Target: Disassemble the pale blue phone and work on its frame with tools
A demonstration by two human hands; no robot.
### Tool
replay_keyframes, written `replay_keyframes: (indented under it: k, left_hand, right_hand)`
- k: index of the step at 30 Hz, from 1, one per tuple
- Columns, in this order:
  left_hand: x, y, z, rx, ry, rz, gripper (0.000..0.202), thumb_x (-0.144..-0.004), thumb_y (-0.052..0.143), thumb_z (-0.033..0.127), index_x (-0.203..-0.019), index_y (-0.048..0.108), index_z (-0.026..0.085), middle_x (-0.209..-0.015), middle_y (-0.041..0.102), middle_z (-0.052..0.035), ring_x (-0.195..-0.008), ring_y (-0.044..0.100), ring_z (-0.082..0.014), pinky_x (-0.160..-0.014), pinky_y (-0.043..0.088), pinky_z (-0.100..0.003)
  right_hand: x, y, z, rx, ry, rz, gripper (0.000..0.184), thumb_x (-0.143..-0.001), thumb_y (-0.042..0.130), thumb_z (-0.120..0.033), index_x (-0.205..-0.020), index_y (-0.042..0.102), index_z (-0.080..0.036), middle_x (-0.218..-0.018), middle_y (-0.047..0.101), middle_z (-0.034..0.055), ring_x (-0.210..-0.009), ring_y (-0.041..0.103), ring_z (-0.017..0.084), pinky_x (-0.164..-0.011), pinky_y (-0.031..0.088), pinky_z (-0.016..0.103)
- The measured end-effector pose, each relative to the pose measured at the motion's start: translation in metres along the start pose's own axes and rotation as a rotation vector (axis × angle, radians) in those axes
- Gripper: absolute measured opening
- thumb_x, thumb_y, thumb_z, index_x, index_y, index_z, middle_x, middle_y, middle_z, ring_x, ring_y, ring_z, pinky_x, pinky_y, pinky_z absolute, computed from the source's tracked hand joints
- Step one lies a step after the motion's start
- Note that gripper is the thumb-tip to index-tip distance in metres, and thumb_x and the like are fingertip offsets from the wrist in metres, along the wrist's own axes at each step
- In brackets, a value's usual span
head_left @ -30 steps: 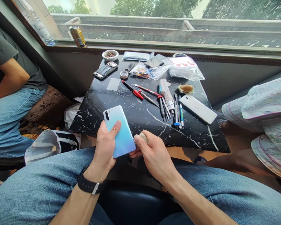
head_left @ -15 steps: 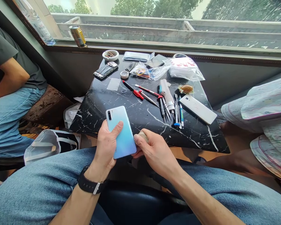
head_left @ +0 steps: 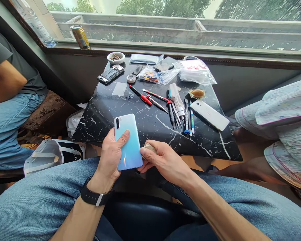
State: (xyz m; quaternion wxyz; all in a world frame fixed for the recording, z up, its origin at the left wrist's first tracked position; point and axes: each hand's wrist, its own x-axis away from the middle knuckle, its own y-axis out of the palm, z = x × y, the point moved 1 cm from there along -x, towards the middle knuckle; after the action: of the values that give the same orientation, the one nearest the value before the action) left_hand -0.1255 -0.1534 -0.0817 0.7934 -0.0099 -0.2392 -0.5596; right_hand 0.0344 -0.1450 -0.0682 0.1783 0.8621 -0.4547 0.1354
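My left hand [head_left: 110,157] grips a light blue phone [head_left: 127,142], back side up, with the thumb across its back. It is held over my lap at the near edge of a black marble table [head_left: 130,117]. My right hand [head_left: 163,160] is closed against the phone's right lower edge, fingers curled round a small tan object [head_left: 148,147] that I cannot make out. A black watch sits on my left wrist.
On the table lie screwdrivers and tweezers [head_left: 175,110], a white phone [head_left: 209,114], an opened phone [head_left: 110,74], a tape roll [head_left: 131,78], plastic bags [head_left: 194,71] and an ashtray [head_left: 115,57]. A can [head_left: 80,36] stands on the sill. Another person [head_left: 7,97] sits left; patterned cloth [head_left: 283,127] lies right.
The phone has turned slightly more upright in my left hand. My right hand has moved a little left along the phone's lower edge. The view has shifted slightly.
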Motion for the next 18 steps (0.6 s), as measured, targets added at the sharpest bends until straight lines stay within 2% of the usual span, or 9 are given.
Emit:
replay_keyframes:
  k: [8,14,18]
  left_hand:
    - [-0.0004,0.0002,-0.0001,-0.014,-0.006,-0.005,0.041,-0.078,0.08,0.042,-0.105,0.061,0.018,-0.082,0.064,-0.001,-0.062,0.059,-0.0126,-0.055,0.055,-0.025]
    - [0.0006,-0.0002,0.0018,0.002,-0.015,-0.033,0.043,-0.076,0.082,0.041,-0.104,0.061,0.018,-0.085,0.065,-0.0009,-0.063,0.061,-0.0125,-0.056,0.055,-0.024]
    - [-0.0004,0.0004,0.0033,0.024,-0.038,-0.052,0.044,-0.073,0.084,0.04,-0.103,0.061,0.017,-0.087,0.066,-0.0012,-0.06,0.061,-0.0119,-0.054,0.055,-0.024]
  right_hand:
    - [-0.0002,-0.0016,-0.0007,-0.046,0.013,-0.062,0.039,-0.093,0.063,-0.049,-0.073,0.044,-0.02,-0.065,0.06,-0.0048,-0.068,0.073,0.015,-0.068,0.062,0.028]
    - [0.002,-0.0018,-0.0028,-0.043,0.047,-0.11,0.034,-0.094,0.061,-0.046,-0.077,0.049,-0.019,-0.072,0.065,-0.0021,-0.073,0.073,0.016,-0.073,0.062,0.031]
    - [0.0024,-0.001,-0.0065,-0.023,0.051,-0.104,0.031,-0.095,0.059,-0.043,-0.077,0.049,-0.019,-0.07,0.067,-0.0001,-0.071,0.073,0.017,-0.071,0.061,0.03]
